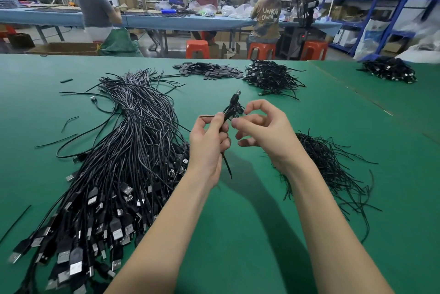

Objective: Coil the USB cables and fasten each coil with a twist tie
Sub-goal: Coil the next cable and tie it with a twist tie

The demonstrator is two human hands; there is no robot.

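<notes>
Coiled cable [234, 109] held above green surface [238, 234], between loose-cable heap [123, 150] and twist-tie pile [333, 167]. Left hand [209, 146], grip clamped on coil and tie [209, 116], likely steadying for twisting. Right hand [264, 131], fingers curled at coil's far side, seemingly pinching other tie end; contact hidden. Coil's turns too tangled to count.

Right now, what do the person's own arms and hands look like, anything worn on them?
Both forearms are bare: no sleeves, gloves, watch or bracelet in view. The left hand and the right hand show no rings on the visible fingers, and the visible nails are short and unpainted.
</notes>
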